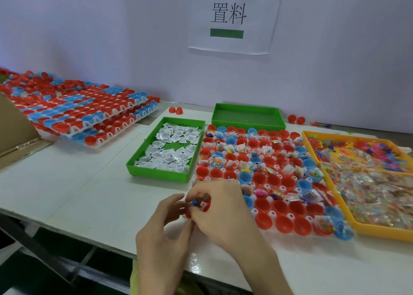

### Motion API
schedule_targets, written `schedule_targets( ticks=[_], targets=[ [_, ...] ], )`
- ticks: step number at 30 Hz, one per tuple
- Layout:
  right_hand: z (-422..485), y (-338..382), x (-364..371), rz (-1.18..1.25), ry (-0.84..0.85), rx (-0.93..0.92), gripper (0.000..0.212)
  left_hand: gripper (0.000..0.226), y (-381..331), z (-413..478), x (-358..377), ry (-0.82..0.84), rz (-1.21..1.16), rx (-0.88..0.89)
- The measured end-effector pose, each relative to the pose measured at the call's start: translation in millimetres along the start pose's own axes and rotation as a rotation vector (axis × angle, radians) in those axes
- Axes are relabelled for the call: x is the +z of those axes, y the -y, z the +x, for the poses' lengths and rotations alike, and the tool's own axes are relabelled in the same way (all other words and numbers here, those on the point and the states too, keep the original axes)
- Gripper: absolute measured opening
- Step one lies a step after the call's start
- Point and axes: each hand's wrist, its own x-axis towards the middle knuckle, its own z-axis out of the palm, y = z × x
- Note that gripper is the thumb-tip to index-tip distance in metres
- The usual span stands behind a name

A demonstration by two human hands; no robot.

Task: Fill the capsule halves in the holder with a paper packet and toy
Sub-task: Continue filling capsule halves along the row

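Left hand (pixel 165 225) grips a red capsule half (pixel 188 214) at lower centre, beside the holder (pixel 271 214) corner; right hand (pixel 221 209) pinches a small blue toy (pixel 194 203) against it. The half is judged light, rigid and slippery, best held by its rim.

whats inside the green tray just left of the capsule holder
The near green plastic tray holds a loose pile of small white printed paper packets. A bare patch of its perforated floor shows mid-tray; anything beneath the packets is covered.
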Motion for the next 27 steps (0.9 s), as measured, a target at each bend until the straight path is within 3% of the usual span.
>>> schedule_targets(
  ticks=[9,15,27],
  targets=[
    [-1.1,-1.8,-2.7,-0.023,-0.039,-0.044,0.023,0.082,-5.5,0.6,3.5,0.004,0.025,0.093],
    [-2.5,-3.4,-6.4,0.098,-0.04,-0.011,0.019,0.075,-5.1,-1.3,3.9,-0.025,0.037,0.073],
    [-2.1,-7.3,-6.8,0.043,0.011,-0.009,0.015,0.058,-5.7,-4.8,4.2,-0.059,0.067,0.098]
  ],
)
